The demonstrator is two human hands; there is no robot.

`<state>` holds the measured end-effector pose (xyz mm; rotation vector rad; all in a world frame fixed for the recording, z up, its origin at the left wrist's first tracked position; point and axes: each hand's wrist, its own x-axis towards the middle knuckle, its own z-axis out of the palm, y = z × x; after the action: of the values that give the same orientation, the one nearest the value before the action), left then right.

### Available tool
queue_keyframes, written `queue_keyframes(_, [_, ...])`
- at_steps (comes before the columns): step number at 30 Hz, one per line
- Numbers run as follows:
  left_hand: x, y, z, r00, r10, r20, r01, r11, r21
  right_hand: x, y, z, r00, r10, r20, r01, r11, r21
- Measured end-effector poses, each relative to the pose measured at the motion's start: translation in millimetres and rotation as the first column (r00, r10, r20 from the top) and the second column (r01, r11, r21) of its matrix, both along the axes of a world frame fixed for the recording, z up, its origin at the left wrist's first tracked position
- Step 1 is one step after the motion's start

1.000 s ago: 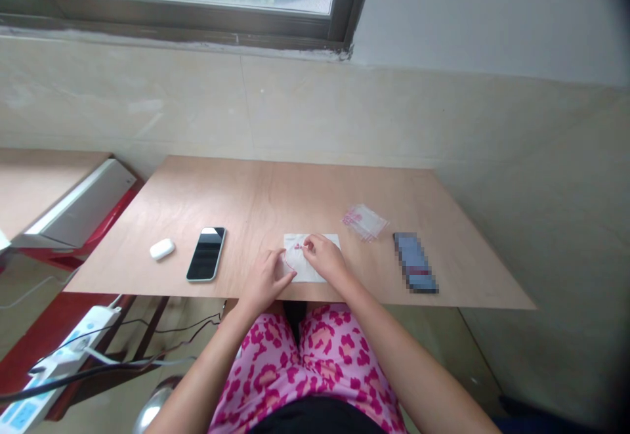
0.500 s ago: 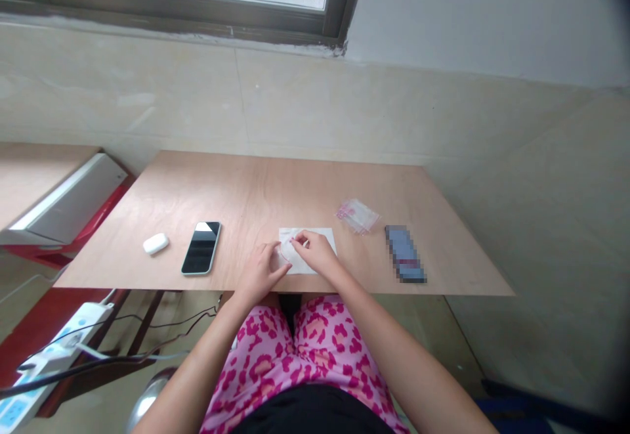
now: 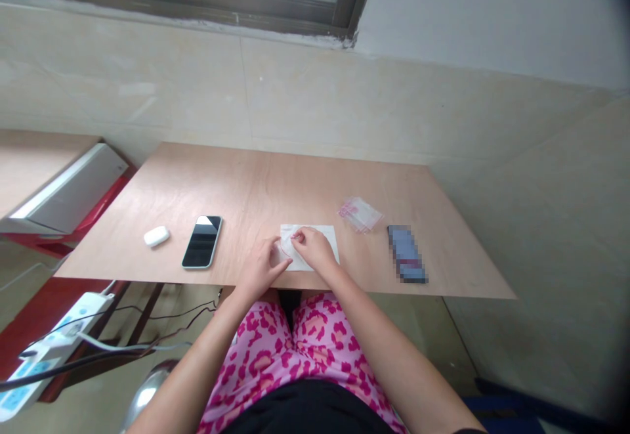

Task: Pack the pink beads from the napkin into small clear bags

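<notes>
A white sheet of paper (image 3: 323, 236) lies near the front edge of the table, under both hands. At its left side is my left hand (image 3: 260, 264), palm turned inward, thumb and forefinger spread apart. A thin reddish string-like curve (image 3: 282, 248) shows against the paper between that thumb and forefinger; whether it touches the fingers is unclear. Over the paper, my right hand (image 3: 315, 249) has its thumb and fingers pinched together. Something small and pinkish shows at those fingertips, too tiny to name.
Clear plastic bags with pink edges (image 3: 361, 215) lie behind the paper to the right, near a blurred-out phone (image 3: 407, 254). On the left are a phone with a dark screen (image 3: 202, 242) and a white earbud case (image 3: 156, 236). A power strip (image 3: 63, 335) with cables sits below the table.
The view has tilted down slightly. My right fingers have drawn closer together over the paper; my left hand keeps nearly the same pose.
</notes>
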<state>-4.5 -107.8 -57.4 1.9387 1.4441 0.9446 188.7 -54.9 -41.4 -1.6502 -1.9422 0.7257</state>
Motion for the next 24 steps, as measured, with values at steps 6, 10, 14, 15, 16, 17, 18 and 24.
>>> queue_keyframes(6, [-0.5,-0.3,4.6,1.0,-0.008,0.004,0.008,1.0,-0.008,-5.6,3.1,1.1,0.998,-0.016,0.066,0.017,1.0,-0.022])
queue_keyframes(10, [-0.8,0.7,5.9,1.0,-0.006,0.005,0.006,1.0,-0.013,-1.1,2.9,3.4,0.999,-0.051,0.014,0.052,0.998,-0.02])
queue_keyframes(14, [-1.0,1.0,2.7,1.0,-0.006,0.004,0.006,1.0,-0.01,-3.3,-8.2,20.1,0.98,-0.011,-0.196,0.003,0.999,-0.043])
queue_keyframes(15, [-0.8,0.9,1.4,1.0,0.0,0.006,0.0,1.0,-0.004,-4.9,-11.3,25.4,0.968,0.041,-0.249,-0.054,0.998,-0.045])
queue_keyframes(16, [-0.7,0.8,0.2,1.0,0.009,0.009,-0.009,1.0,0.003,-6.2,-13.6,30.3,0.953,0.102,-0.287,-0.119,0.992,-0.044])
queue_keyframes(17, [-0.5,0.7,-0.7,1.0,0.018,0.01,-0.018,1.0,0.01,-6.9,-14.8,34.2,0.939,0.153,-0.307,-0.174,0.984,-0.041])
queue_keyframes(18, [-0.2,0.6,-1.3,1.0,0.023,0.011,-0.024,1.0,0.014,-6.6,-14.4,36.7,0.932,0.184,-0.312,-0.206,0.978,-0.038])
queue_keyframes(24, [0.3,0.2,1.1,1.0,0.009,0.013,-0.01,1.0,0.025,7.7,9.2,20.6,0.997,0.041,-0.062,-0.042,0.999,-0.009])
